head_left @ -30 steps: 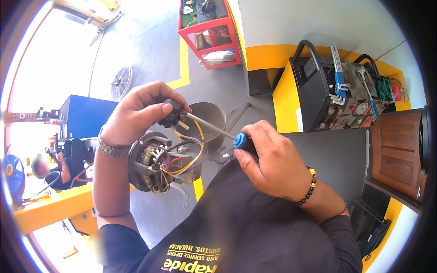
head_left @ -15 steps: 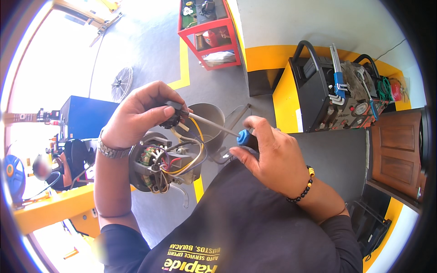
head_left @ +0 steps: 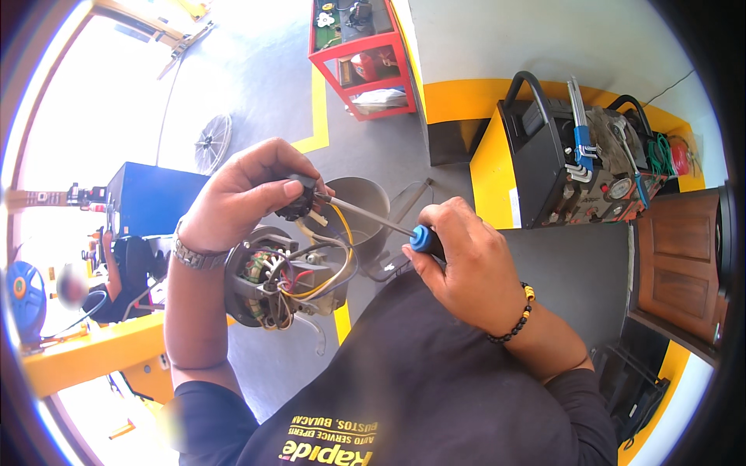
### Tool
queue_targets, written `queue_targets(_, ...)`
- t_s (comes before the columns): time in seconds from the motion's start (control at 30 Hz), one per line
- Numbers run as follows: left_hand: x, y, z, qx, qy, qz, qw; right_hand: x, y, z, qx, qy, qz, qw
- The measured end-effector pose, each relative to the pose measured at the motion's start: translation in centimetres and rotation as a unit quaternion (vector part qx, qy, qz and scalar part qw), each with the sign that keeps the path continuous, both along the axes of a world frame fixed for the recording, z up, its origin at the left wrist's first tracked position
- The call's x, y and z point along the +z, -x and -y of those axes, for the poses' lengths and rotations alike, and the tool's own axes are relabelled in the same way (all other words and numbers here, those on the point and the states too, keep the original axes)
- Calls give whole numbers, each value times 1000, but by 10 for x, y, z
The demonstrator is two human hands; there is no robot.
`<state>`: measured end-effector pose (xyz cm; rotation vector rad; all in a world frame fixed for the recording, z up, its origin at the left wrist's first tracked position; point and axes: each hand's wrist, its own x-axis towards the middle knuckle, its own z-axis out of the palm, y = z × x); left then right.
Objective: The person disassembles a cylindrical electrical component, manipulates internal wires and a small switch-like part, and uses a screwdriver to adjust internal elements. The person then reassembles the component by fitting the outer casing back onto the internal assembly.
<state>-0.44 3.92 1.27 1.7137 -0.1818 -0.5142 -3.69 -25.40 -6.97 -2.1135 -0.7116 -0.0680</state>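
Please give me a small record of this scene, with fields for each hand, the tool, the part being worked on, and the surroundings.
left hand: pinches a small black part joined to wires
right hand: grips a screwdriver with a blue handle
tool tip: meets the small black part
below: open motor with coloured wires
surroundings: red shelf cart, black machine with hex keys on top, grey floor with yellow lines

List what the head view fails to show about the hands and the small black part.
- Screwdriver tip: hidden inside the black part.
- Black part's underside: covered by left hand fingers.
- Screwdriver handle: mostly wrapped by right hand.
- Motor wire ends: too small and tangled.
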Motion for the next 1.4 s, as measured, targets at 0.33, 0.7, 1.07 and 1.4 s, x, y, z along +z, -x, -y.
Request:
queue_targets(0.33, 0, 2, 8, 0, -32, -17, 999, 5, -31, -43, 88, -244, -241, 935)
queue_targets(0.7, 3, -2, -1, -85, -99, 5, 991, 7, -38, -78, 26, -324, -249, 912)
queue_targets(1.07, -3, -4, -4, -83, -47, -6, 995, -36, -59, 50, -256, -261, -163, 916)
queue_targets(1.4, 1, -4, -11, -130, -55, 10, 990, -94, -137, 250, -521, 116, 64, 843)
